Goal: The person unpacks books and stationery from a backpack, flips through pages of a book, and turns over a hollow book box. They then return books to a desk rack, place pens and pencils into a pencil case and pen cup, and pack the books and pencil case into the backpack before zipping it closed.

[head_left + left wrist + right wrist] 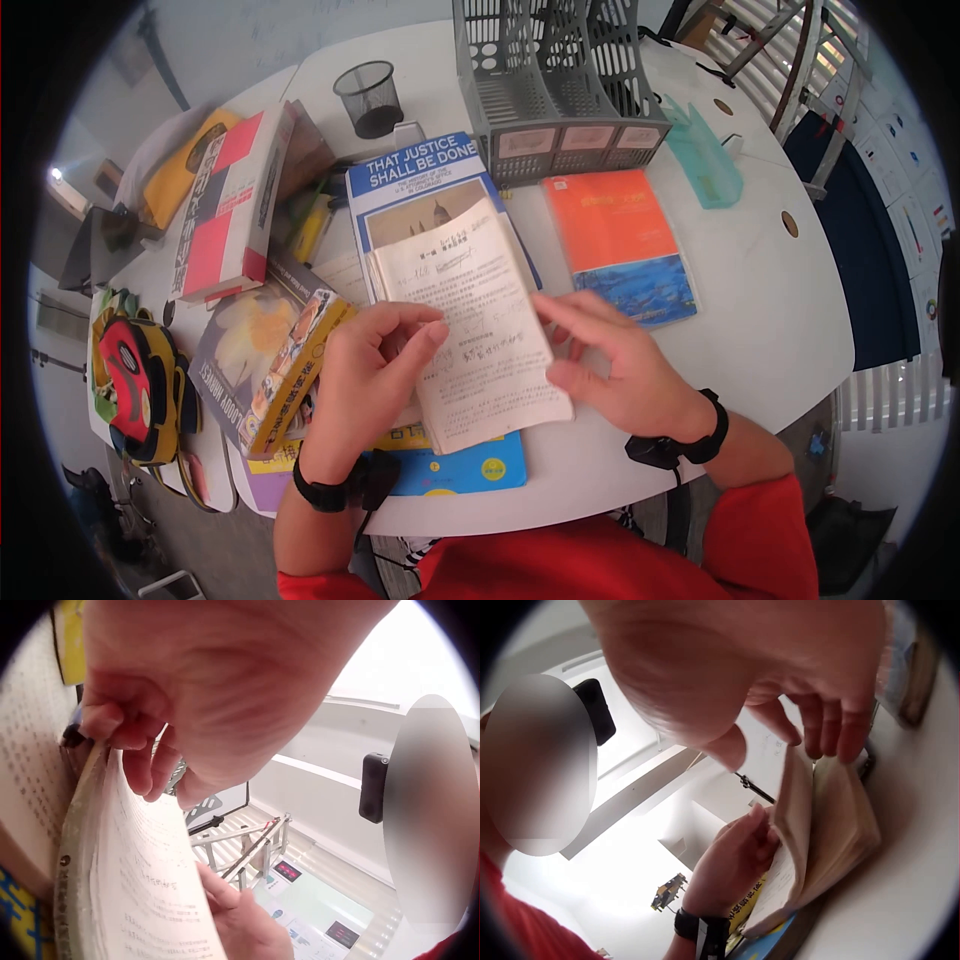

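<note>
A worn paperback book (480, 350) with yellowed printed pages and handwritten notes lies open in front of me, tilted over other books. My left hand (372, 365) grips its left edge, fingers curled at the binding in the left wrist view. On the opposite side, my right hand (625, 355) has its fingertips at the page edges. In the right wrist view the pages (840, 825) part into two sections just below the right fingertips (847, 742), and the right thumb stands apart from them.
Under the paperback are a blue-and-white book (410, 165) and a blue-yellow book (460, 478). An orange-and-blue book (625, 240) lies right. Boxed books (235, 200) are stacked left, near a red-yellow bag (140, 390). Behind stand a mesh cup (368, 95) and a grey file rack (560, 140).
</note>
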A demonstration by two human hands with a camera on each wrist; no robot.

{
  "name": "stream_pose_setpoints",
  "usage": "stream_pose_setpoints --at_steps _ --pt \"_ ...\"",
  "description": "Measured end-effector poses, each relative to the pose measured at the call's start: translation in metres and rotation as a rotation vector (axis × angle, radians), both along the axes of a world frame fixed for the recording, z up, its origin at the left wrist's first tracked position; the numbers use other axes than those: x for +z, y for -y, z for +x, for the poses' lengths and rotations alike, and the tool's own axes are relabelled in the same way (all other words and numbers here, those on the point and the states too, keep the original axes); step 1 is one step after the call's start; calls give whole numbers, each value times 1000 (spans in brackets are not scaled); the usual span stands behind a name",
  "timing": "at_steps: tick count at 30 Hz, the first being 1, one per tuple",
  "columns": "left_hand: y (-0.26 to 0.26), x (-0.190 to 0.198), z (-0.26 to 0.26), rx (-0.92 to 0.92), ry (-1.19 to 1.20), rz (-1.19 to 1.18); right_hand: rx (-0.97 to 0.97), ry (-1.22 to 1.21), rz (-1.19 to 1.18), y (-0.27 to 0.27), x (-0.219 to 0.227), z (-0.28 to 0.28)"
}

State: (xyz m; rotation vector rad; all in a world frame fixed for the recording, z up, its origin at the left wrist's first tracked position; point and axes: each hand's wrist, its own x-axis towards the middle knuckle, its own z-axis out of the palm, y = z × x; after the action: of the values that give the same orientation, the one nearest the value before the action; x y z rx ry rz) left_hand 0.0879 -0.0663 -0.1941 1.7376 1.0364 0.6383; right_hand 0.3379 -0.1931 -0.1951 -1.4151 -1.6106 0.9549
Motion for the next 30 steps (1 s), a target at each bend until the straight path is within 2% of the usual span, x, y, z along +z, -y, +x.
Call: stream_pose_setpoints --at_steps 1,3,5,8,10,12,18,20,21,23,24,26,30 --pt "0 1 1 -4 -1 -73 90 -138 18 1 2 -1" --pt "-3 -2 -4 -37 62 -34 308 -37 205 5 -3 -2" --pt "-9 -8 -15 -128 249 -42 465 16 307 4 -9 -15" --pt "-3 -14 -14 -151 288 -80 527 156 314 12 -3 -29" --pt "1 -6 -15 -163 298 -89 536 156 310 13 -3 -31" --pt "2 3 -18 -150 445 -255 546 157 315 12 -3 -32" --pt "1 27 -21 -176 287 -330 536 199 316 11 -2 -35" --pt "-1 26 -28 -160 278 -316 387 109 375 10 -2 -32" --pt "-3 24 -37 -124 326 -295 387 106 381 10 -3 -28" --pt "-5 26 -50 -85 368 -271 29 158 378 8 -4 -15" --pt "-6 29 -55 -72 375 -286 29 152 382 6 -4 -10" --pt "-7 30 -65 -32 379 -322 -286 121 45 4 -3 -2" --pt "-12 3 -74 37 453 -405 -306 73 40 -4 -14 2"
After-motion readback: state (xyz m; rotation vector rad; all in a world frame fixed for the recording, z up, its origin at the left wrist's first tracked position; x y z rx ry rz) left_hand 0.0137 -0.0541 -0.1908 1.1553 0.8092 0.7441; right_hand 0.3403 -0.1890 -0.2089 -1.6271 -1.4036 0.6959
